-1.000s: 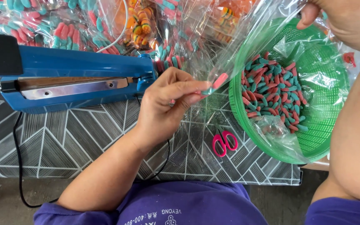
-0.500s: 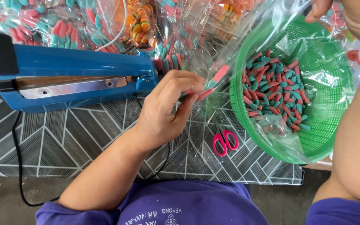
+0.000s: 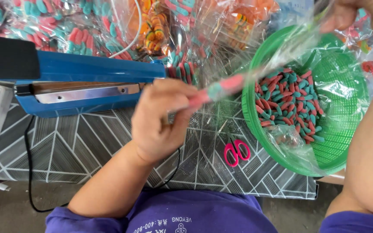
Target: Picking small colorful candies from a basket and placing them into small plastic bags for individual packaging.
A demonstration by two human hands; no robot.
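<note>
At frame centre, a clear narrow bag [image 3: 255, 69] holding pink-and-teal gummy candies [image 3: 221, 86] is pinched closed at its lower end by the left hand [image 3: 160, 121]; its top is gripped by the right hand [image 3: 346, 15], upper right. Candies could likely spill if either grip loosened. Open tabletop [image 3: 87, 146] remains lower left, between the blue sealer [image 3: 87, 69] and green basket [image 3: 346, 142].

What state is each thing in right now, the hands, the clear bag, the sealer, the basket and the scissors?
Left hand: closed on the clear bag's lower end.
Right hand: pinching the bag's top.
Clear bag: stretched between both hands, gummy worms inside.
Heat sealer: blue, arm raised.
Green basket: plastic-lined, holding loose candy.
Pink scissors: lying on the table, blades together.
</note>
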